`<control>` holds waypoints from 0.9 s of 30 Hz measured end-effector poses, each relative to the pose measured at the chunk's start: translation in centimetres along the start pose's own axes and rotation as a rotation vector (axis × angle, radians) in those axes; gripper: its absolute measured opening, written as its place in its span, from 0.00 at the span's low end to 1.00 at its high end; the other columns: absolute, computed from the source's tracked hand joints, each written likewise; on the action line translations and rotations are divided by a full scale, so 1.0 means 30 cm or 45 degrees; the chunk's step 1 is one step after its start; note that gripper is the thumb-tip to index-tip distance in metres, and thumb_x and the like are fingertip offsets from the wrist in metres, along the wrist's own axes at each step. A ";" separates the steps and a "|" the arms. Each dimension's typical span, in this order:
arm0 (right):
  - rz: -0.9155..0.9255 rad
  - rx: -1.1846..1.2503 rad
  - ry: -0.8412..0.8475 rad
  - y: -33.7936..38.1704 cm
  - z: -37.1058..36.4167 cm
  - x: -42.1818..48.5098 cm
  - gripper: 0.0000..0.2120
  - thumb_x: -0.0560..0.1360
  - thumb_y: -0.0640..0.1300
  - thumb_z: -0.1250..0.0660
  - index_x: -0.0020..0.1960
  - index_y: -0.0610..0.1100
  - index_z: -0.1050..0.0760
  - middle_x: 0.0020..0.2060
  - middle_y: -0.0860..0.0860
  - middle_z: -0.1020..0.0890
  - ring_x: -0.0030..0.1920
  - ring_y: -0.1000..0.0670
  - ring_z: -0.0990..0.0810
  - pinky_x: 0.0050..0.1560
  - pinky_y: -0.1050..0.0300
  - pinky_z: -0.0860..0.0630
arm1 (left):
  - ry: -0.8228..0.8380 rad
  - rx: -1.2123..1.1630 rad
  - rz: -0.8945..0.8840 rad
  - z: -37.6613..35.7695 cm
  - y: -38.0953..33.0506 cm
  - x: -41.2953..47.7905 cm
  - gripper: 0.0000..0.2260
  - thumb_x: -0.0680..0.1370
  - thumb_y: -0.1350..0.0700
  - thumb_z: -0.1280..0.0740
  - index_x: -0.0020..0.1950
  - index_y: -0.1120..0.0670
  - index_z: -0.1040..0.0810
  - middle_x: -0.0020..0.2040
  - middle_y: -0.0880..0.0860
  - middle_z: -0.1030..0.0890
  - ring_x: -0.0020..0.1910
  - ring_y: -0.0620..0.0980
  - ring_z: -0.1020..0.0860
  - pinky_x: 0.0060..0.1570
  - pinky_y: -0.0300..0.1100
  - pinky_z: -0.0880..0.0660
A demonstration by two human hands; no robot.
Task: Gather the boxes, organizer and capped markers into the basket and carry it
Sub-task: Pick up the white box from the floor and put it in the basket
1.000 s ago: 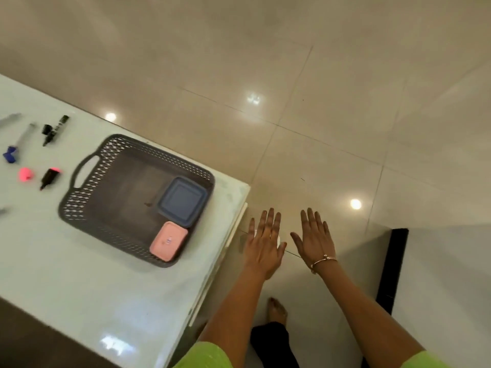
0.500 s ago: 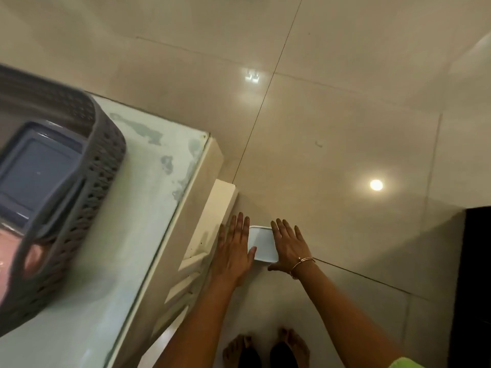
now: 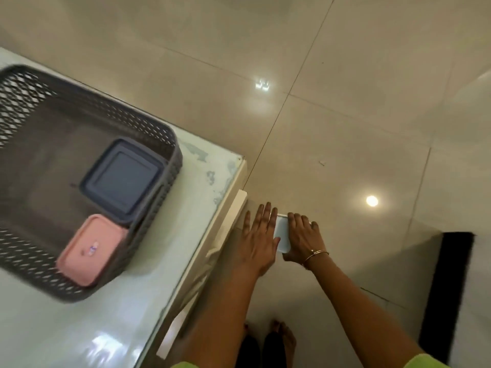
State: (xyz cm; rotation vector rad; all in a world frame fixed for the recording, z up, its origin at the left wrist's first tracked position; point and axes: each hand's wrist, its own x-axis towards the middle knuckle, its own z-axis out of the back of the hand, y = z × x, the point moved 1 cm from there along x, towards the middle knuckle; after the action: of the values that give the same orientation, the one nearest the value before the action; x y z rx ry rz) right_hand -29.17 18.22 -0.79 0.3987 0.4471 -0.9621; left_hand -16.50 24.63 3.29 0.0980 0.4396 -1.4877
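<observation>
A pale, white-blue box [image 3: 282, 232] sits low beside the table's corner, over the tiled floor. My left hand [image 3: 259, 240] presses flat against its left side and my right hand [image 3: 303, 236], with a bangle at the wrist, covers its right side, so the box is clasped between both. Most of it is hidden by my fingers. On the white table [image 3: 202, 187] stands the grey lattice basket [image 3: 170, 144]. Inside it lie a dark blue lidded box [image 3: 122, 179] and a pink lidded box [image 3: 90, 248]. No markers are in view.
The table's edge and white side panel [image 3: 233, 216] run right beside my left hand. My bare feet [image 3: 281, 338] stand on the glossy beige tiles below. A black vertical strip [image 3: 449, 288] rises at the right.
My hands went from spread in the air to down beside the table corner and closed on the pale box from both sides. The view swung, bringing the basket back into frame.
</observation>
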 end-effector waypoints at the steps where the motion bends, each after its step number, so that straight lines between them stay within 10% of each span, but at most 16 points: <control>1: -0.001 -0.005 -0.009 -0.001 0.087 -0.032 0.47 0.57 0.57 0.27 0.68 0.39 0.42 0.61 0.43 0.29 0.59 0.42 0.29 0.59 0.44 0.30 | -0.038 -0.023 0.005 0.086 -0.017 -0.005 0.30 0.80 0.47 0.50 0.71 0.55 0.68 0.76 0.54 0.62 0.73 0.52 0.65 0.75 0.54 0.60; 8: 0.083 -0.131 -0.114 0.044 0.697 -0.192 0.48 0.57 0.57 0.27 0.68 0.38 0.43 0.61 0.42 0.30 0.60 0.42 0.30 0.58 0.46 0.30 | -0.235 0.014 0.064 0.609 -0.022 -0.080 0.28 0.78 0.48 0.47 0.75 0.57 0.52 0.76 0.57 0.46 0.76 0.55 0.48 0.72 0.55 0.61; 15: 0.424 -0.243 -0.246 0.307 1.178 -0.131 0.48 0.54 0.55 0.25 0.67 0.37 0.40 0.59 0.41 0.30 0.56 0.40 0.28 0.54 0.46 0.28 | -0.429 -0.060 0.444 0.999 0.255 -0.180 0.27 0.79 0.50 0.52 0.75 0.56 0.56 0.77 0.56 0.52 0.76 0.53 0.56 0.72 0.50 0.70; 22: 0.875 -0.280 -0.209 0.769 1.227 -0.051 0.48 0.57 0.55 0.25 0.69 0.39 0.43 0.65 0.42 0.32 0.63 0.40 0.33 0.67 0.41 0.38 | -0.336 -0.032 0.896 0.976 0.561 -0.524 0.27 0.77 0.51 0.45 0.74 0.58 0.46 0.75 0.59 0.41 0.75 0.59 0.44 0.71 0.63 0.49; 27: 1.126 -0.407 -0.094 1.075 1.137 -0.016 0.48 0.59 0.55 0.25 0.70 0.40 0.45 0.65 0.43 0.32 0.64 0.42 0.32 0.66 0.42 0.36 | -0.366 -0.146 1.216 0.922 0.707 -0.711 0.25 0.79 0.52 0.44 0.75 0.55 0.48 0.76 0.59 0.44 0.76 0.59 0.49 0.71 0.63 0.55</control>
State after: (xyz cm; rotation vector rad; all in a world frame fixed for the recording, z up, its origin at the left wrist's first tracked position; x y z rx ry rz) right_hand 4.29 17.64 32.14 0.2261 0.2985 -0.0416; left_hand 9.91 37.57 31.66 -0.0046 0.1871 -0.5209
